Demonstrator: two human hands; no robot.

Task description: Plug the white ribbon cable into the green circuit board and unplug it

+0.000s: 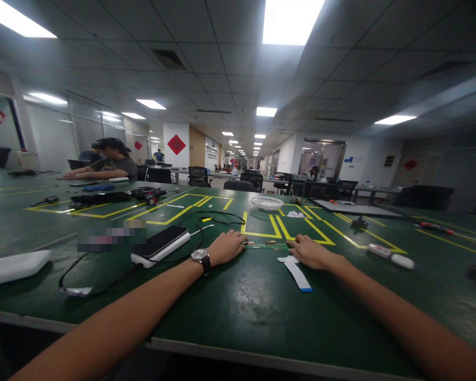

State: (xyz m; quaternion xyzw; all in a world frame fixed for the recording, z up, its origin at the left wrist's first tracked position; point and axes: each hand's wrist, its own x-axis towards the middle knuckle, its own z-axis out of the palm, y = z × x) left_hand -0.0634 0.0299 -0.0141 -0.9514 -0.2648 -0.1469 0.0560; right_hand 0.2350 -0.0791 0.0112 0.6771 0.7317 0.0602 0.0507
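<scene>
A narrow green circuit board [266,246] lies low over the green tabletop, between my two hands. My left hand [227,247], with a watch [200,257] on its wrist, has its fingers closed at the board's left end. At the opposite end, my right hand [307,252] pinches the board with its fingertips. A white flat ribbon cable [297,274] with a blue tip runs from beside the right hand towards me. Whether it is joined to the board is hidden by that hand.
Left of my hands, a phone [167,241] rests on a white power bank [161,254] with a black cable [122,272] trailing from it. Ahead stands a white basket [266,203]. To the right lies a white case [402,261]. A person [113,161] sits at far left.
</scene>
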